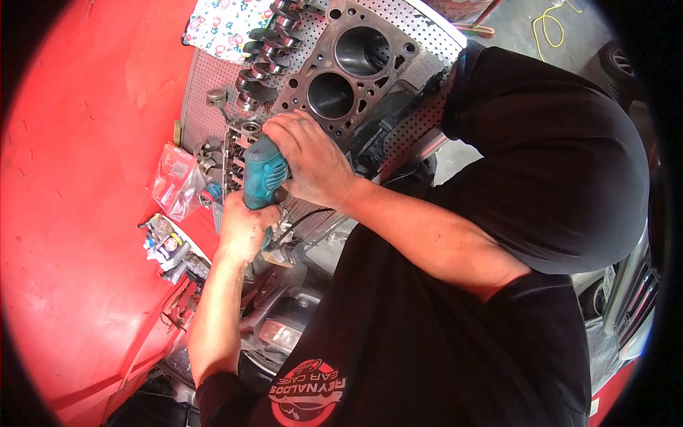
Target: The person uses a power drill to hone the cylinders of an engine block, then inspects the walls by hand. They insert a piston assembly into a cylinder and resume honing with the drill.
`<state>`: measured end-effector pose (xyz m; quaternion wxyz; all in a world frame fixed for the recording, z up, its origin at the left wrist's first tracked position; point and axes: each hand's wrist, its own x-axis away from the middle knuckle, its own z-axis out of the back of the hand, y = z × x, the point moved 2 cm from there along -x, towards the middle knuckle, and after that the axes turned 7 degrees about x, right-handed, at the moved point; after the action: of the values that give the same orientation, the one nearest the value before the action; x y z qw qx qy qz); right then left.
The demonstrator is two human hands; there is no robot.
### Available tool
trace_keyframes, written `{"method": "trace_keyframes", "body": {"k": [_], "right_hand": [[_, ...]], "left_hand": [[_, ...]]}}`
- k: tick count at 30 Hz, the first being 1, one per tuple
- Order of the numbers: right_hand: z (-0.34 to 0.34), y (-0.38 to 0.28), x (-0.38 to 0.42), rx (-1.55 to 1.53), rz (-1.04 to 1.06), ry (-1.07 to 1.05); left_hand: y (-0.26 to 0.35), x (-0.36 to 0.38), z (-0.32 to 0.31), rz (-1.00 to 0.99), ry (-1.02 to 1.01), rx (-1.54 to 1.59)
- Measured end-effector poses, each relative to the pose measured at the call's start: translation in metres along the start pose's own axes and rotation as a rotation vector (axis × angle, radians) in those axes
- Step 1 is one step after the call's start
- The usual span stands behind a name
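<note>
Two grips, left hand [242, 226] and right hand [307, 158], clasp a teal power tool [262, 174] beside the engine block [356, 84]; tool work seems underway, next needing steadiness.

- The head view looks steeply down past a black shirt [441, 341], its logo [306, 395] upside down.
- It is near: left hand [244, 226] and right hand [309, 158] lie left of centre.
- The wide, round field takes in the left edge of the perforated tabletop [203, 82].
</note>
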<state>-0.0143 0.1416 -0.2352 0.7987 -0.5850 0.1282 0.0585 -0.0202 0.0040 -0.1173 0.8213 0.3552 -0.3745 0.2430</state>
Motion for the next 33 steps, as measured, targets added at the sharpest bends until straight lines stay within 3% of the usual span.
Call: {"method": "trace_keyframes", "body": {"k": [14,20,24,33], "right_hand": [[-0.001,0.014,0.003,-0.025,-0.036,-0.015],[-0.006,0.007,0.002,-0.040,0.017,0.088],[-0.008,-0.027,-0.001,-0.067,0.136,0.104],[0.006,-0.086,-0.013,-0.125,0.222,0.174]], "left_hand": [[0.000,-0.012,-0.003,0.013,-0.013,-0.034],[-0.011,-0.007,0.006,0.050,-0.041,-0.046],[-0.003,0.038,0.026,0.008,-0.057,0.041],[0.026,0.112,0.040,-0.018,0.106,0.035]]}}
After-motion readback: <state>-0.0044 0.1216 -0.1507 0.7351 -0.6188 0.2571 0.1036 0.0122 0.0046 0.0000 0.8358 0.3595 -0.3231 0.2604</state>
